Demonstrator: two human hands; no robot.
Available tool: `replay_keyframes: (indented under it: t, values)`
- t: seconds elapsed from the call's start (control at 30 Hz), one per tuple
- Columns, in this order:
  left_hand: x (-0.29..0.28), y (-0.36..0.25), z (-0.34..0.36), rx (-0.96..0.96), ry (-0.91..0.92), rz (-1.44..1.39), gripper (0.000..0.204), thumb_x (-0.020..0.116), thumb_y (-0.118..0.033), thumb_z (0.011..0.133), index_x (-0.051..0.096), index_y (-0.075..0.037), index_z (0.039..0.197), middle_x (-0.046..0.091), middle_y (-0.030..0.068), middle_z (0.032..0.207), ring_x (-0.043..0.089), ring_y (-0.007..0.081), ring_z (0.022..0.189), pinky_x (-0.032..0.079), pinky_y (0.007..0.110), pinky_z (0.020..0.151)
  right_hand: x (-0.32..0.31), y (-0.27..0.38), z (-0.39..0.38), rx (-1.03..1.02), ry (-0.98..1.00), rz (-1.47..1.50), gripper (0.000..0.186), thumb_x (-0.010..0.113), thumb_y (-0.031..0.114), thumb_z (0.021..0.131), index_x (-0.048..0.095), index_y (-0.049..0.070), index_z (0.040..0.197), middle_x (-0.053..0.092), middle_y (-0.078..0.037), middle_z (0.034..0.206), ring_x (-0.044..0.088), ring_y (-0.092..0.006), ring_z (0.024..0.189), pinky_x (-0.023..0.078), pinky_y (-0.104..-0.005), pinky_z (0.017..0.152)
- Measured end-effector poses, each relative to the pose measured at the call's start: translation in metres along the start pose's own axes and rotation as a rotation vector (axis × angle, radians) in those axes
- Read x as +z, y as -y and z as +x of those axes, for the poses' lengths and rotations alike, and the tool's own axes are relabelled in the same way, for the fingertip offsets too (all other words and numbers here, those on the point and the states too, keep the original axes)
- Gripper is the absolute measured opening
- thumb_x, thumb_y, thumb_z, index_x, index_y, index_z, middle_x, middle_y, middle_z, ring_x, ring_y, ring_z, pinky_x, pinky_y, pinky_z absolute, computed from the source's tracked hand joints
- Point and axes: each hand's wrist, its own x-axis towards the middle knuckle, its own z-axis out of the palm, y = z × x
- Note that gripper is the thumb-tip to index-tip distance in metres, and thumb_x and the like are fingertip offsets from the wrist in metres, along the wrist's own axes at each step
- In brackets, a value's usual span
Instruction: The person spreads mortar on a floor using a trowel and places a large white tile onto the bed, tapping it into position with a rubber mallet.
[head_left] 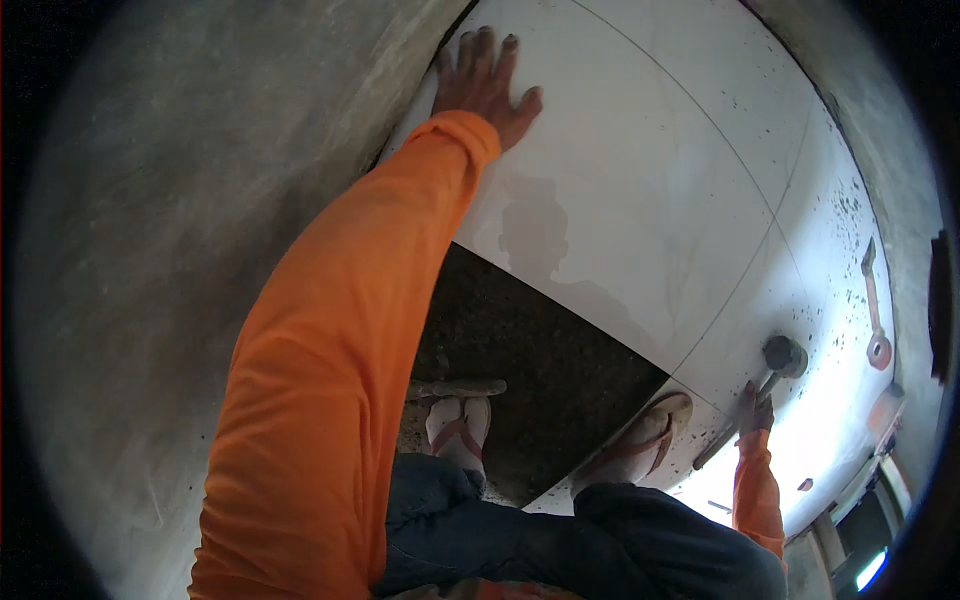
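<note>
My left hand (484, 88) lies with fingers spread on a large white floor tile (600, 210), close to the wall on the left. On the right, my right hand (757, 410) is closed around the handle of a rubber mallet (785, 356). The mallet's dark head is low over the white tiles or resting on them; I cannot tell which. Its handle end points down and to the left, toward my foot. Between my feet and the tile's near edge is a dark, rough patch of bare floor (520, 350).
A grey wall (200, 200) runs along the left side. A stick-like piece (460, 388) lies by my left sandal (460, 425); my right sandal (655, 430) is at the tile edge. A long-handled tool (876, 310) lies near the right wall, with dark crumbs scattered about.
</note>
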Motion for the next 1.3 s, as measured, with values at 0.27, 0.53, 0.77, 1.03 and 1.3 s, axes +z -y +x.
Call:
replay_keyframes:
  t: [0.27, 0.53, 0.77, 1.03, 1.3]
  values:
    - [-0.038, -0.011, 0.069, 0.032, 0.435, 0.017, 0.068, 0.027, -0.046, 0.095, 0.010, -0.004, 0.147, 0.005, 0.0116, 0.155, 0.003, 0.0281, 0.142, 0.004, 0.043, 0.116, -0.017, 0.014, 0.021, 0.075, 0.251, -0.176, 0.063, 0.048, 0.055, 0.089, 0.060, -0.005, 0.106, 0.064, -0.008, 0.080, 0.055, -0.0195, 0.070, 0.045, -0.0346, 0.065]
    - [-0.019, -0.034, 0.110, -0.166, 0.273, -0.004, 0.069, 0.025, -0.047, 0.095, 0.009, -0.004, 0.147, 0.004, 0.0107, 0.155, 0.003, 0.0265, 0.143, 0.005, 0.043, 0.115, -0.016, 0.022, 0.017, 0.080, 0.162, -0.328, 0.063, 0.046, 0.052, 0.092, 0.057, -0.007, 0.110, 0.062, -0.012, 0.078, 0.055, -0.0183, 0.068, 0.044, -0.0324, 0.063]
    - [-0.039, -0.038, 0.118, -0.284, 0.384, -0.241, 0.068, 0.030, -0.042, 0.095, 0.008, -0.005, 0.147, 0.013, 0.0106, 0.154, 0.012, 0.0256, 0.142, 0.008, 0.043, 0.115, -0.018, 0.022, 0.017, 0.107, 0.235, -0.165, 0.057, 0.048, 0.052, 0.091, 0.060, -0.003, 0.090, 0.059, -0.009, 0.068, 0.052, -0.0173, 0.063, 0.043, -0.0333, 0.059]
    - [-0.002, -0.037, 0.070, 0.502, 0.048, -0.635, 0.064, 0.039, -0.044, 0.089, 0.027, -0.010, 0.143, 0.027, 0.0124, 0.148, 0.020, 0.0306, 0.138, 0.012, 0.048, 0.113, -0.026, 0.020, 0.027, 0.114, 0.305, -0.295, 0.052, 0.047, 0.048, 0.092, 0.062, -0.002, 0.095, 0.063, -0.014, 0.074, 0.058, -0.0229, 0.066, 0.046, -0.0367, 0.062]
    - [-0.025, -0.016, -0.079, 0.391, 0.195, -0.246, 0.063, 0.045, -0.043, 0.088, 0.030, -0.011, 0.141, 0.023, 0.0147, 0.149, 0.018, 0.0327, 0.139, 0.010, 0.054, 0.112, -0.009, 0.304, 0.017, -1.212, 0.063, -0.764, 0.026, 0.053, 0.026, 0.090, 0.061, 0.002, 0.097, 0.061, -0.021, 0.091, 0.058, -0.0384, 0.091, 0.048, -0.0435, 0.079]
